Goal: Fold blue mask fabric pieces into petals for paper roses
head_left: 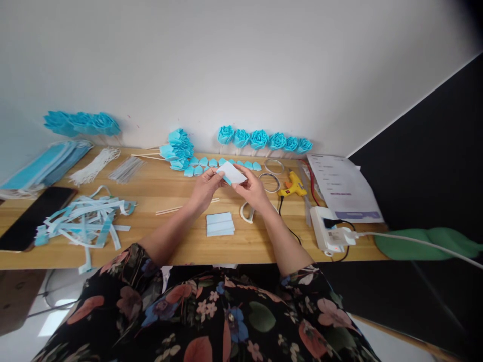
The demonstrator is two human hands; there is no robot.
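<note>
Both hands are raised a little above the wooden table [162,188], pinching one small rectangular piece of light-blue and white fabric [231,174] between them. My left hand [206,190] grips its left edge with fingers closed. My right hand [252,190] grips its right edge. A short stack of similar blue rectangles [220,224] lies on the table just below the hands. A row of small folded blue petals [211,164] sits beyond the hands.
Finished blue fabric roses [264,139] line the wall. Blue strips [85,216] and a dark phone [32,217] lie at left, with stacked face masks [41,168]. A yellow glue gun [293,187], scissors [247,212], tape rings [273,166], papers [341,187] and a power strip [328,232] sit at right.
</note>
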